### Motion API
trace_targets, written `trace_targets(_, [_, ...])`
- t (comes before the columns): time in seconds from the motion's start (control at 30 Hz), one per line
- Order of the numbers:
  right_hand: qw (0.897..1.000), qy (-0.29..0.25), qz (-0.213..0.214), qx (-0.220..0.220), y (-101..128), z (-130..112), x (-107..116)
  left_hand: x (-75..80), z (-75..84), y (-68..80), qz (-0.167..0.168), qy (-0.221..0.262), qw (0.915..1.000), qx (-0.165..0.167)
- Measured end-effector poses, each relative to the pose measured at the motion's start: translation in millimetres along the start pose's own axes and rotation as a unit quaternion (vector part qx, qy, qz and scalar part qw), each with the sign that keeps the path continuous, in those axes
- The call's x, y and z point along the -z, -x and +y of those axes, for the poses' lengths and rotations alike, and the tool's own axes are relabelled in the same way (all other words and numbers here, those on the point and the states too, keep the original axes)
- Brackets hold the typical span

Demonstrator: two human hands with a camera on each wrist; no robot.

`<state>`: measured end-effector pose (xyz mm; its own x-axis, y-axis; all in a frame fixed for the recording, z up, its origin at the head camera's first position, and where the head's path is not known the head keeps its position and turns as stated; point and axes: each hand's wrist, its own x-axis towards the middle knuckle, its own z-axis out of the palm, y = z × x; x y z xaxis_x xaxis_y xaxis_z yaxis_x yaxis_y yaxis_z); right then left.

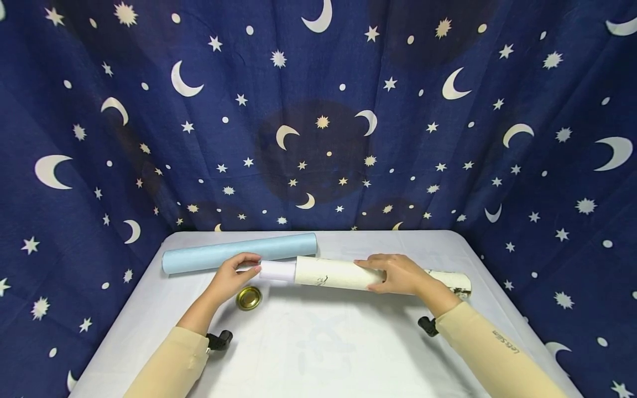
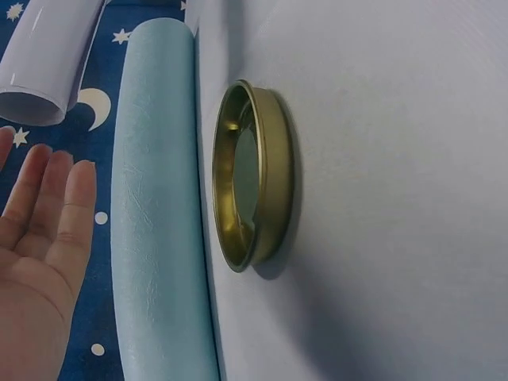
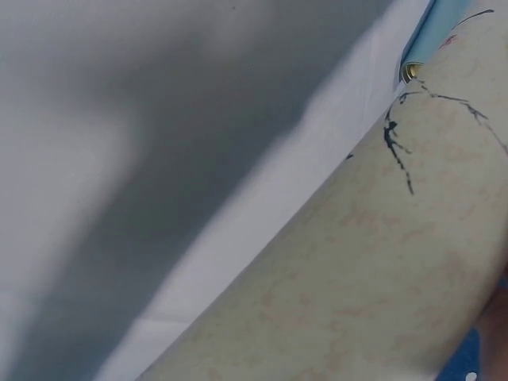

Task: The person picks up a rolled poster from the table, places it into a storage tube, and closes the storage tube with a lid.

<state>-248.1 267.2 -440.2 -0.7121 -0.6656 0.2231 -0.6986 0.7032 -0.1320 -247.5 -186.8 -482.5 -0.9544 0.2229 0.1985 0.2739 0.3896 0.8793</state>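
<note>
My right hand (image 1: 398, 273) grips a cream cardboard tube (image 1: 333, 273) with dark branch-like prints, held nearly level over the table. From the tube's left end sticks out a glossy white rolled sheet (image 1: 277, 271), whose hollow end shows in the left wrist view. My left hand (image 1: 234, 279) is at that end, fingertips right by the roll's edge; in the left wrist view its fingers (image 2: 79, 198) are straight. A round gold metal lid (image 1: 242, 298) lies on the table below the left hand. The printed tube wall (image 3: 357, 262) fills much of the right wrist view.
Behind the hands a light blue tube (image 1: 214, 257) lies along the back left of the white-covered table (image 1: 323, 342). A dark blue curtain (image 1: 318, 72) with moons and stars surrounds the back and sides. Black camera mounts (image 1: 219, 340) are on both wrists.
</note>
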Motion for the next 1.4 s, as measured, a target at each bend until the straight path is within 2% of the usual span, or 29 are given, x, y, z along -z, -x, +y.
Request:
trace_targets(0.3, [1.0, -0.002, 0.002, 0.0, 2, 0, 0, -0.9, -2.1, 4.7, -0.032, 0.013, 0.9993, -0.012])
trace_targets(0.8, [1.0, 0.001, 0.009, 0.008, 1, -1, 0, -7.3, -3.2, 1.8, -0.035, 0.021, 0.9986, -0.033])
trace_targets(1.4, [1.0, -0.002, 0.005, 0.006, 0, -2, -3, -31.9, 3.4, -7.4, -0.058, 0.061, 0.996, -0.03])
